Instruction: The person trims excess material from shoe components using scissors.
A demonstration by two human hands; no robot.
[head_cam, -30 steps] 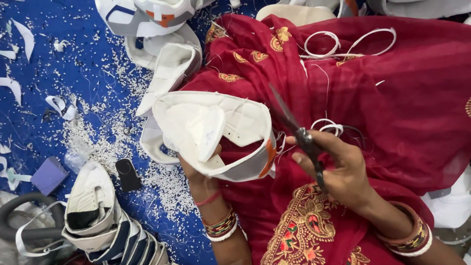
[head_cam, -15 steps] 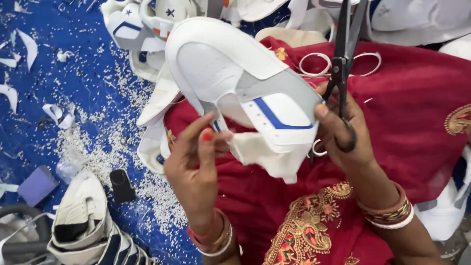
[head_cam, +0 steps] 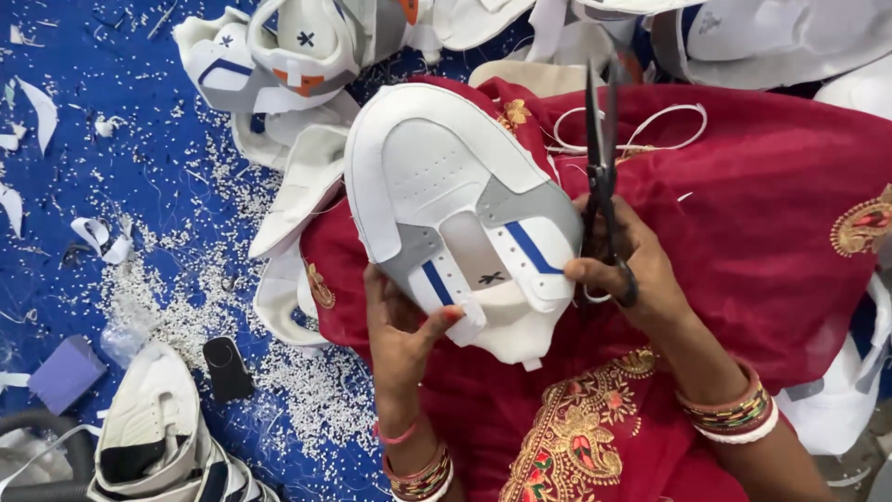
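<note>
The left hand (head_cam: 401,327) grips a white shoe upper (head_cam: 455,200) from below, the thumb pressed against the flap beside a blue stripe, the fingers hidden behind the piece. The shoe upper stands tilted over the red cloth (head_cam: 762,214) that covers the person's lap, toe end pointing up and away, grey panels and two blue stripes facing the camera. The right hand (head_cam: 627,270) sits just right of the shoe upper, closed around the handles of black scissors (head_cam: 601,167), while its thumb presses on the upper's right edge. The scissor blades are closed and point straight up, away from the person, beside the shoe upper's right side. Left of the shoe upper, a blue floor (head_cam: 102,195) is strewn with white crumbs and offcuts. More shoe uppers (head_cam: 297,46) lie piled above it, another (head_cam: 153,432) lies far below left, beside a small black piece (head_cam: 226,367). Bangles (head_cam: 729,414) ring the right wrist.
</note>
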